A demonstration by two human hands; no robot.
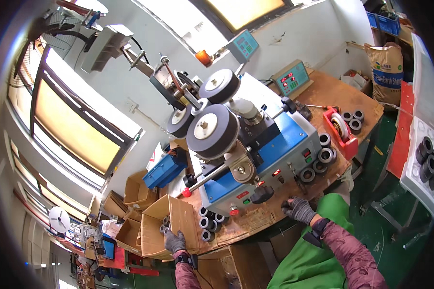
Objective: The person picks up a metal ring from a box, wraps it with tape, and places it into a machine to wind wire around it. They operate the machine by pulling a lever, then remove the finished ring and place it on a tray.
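Observation:
My left hand (pixel 175 242), in a grey glove, is at the near side of an open cardboard box (pixel 152 243). Its thumb and forefinger stand apart, close to several dark grey rings (pixel 165 224) inside the box. My right hand (pixel 300 211), gloved too, rests near the front edge of the wooden table, its fingers curled; whatever they may hold is hidden. Just beyond it stands a blue and grey machine (pixel 260 180) carrying black wheels (pixel 213 135) with pale hubs. A black knob (pixel 262 194) and a red button (pixel 234 210) are on its front.
Thick dark rings (pixel 207 223) stand left of the machine, and more rings (pixel 319 167) are at its right. A red tape dispenser (pixel 342 132) and a control box with a lit display (pixel 293 79) occupy the table's right part. A white tray (pixel 414 178) with black rings is far right.

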